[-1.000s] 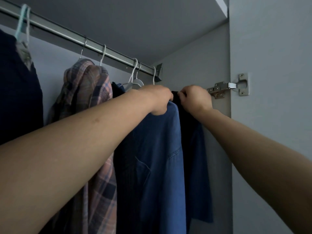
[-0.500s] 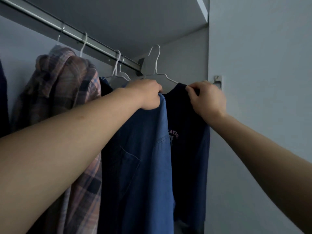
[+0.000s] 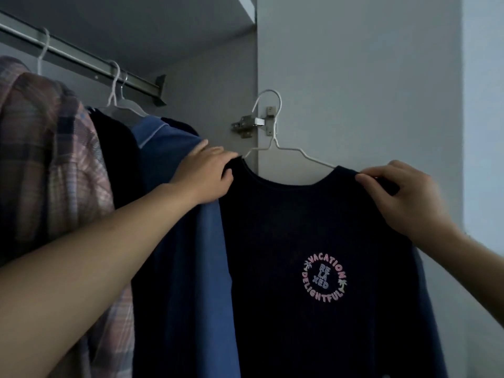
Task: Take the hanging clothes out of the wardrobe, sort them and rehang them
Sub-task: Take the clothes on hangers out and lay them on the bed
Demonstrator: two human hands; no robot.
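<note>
**A:** What have you got nearest to you?

**B:** Your two forearms reach up from the bottom corners. Your left hand (image 3: 207, 173) has its fingers curled over the left shoulder of the navy T-shirt (image 3: 308, 241), pinching the fabric beside the neckline. Your right hand (image 3: 401, 197) pinches the right shoulder, thumb and fingertips closed on the cloth.

**A:** And where is that shirt?

**B:** You hold it out in front of the wardrobe, spread flat between your hands, facing you. It hangs on a white wire hanger (image 3: 275, 140) whose hook stands free in the air, clear of the rail. A round print on the chest reads "VACATION RELAXED DELIGHTFUL" in pink and pale letters.

**A:** What sits just behind it?

**B:** A blue denim shirt (image 3: 174, 241) hangs just behind your left wrist, its shoulder touching your hand. Left of that is a dark garment (image 3: 117, 159), then a plaid shirt (image 3: 41, 159) at the left edge, partly hidden by your left arm.

**A:** Further back?

**B:** Those three hang from white hangers on the metal rail (image 3: 90, 64), which runs up to the left and ends at a bracket. Behind the wire hook, a metal hinge (image 3: 251, 124) joins the wardrobe side to the open door (image 3: 354, 77).
</note>
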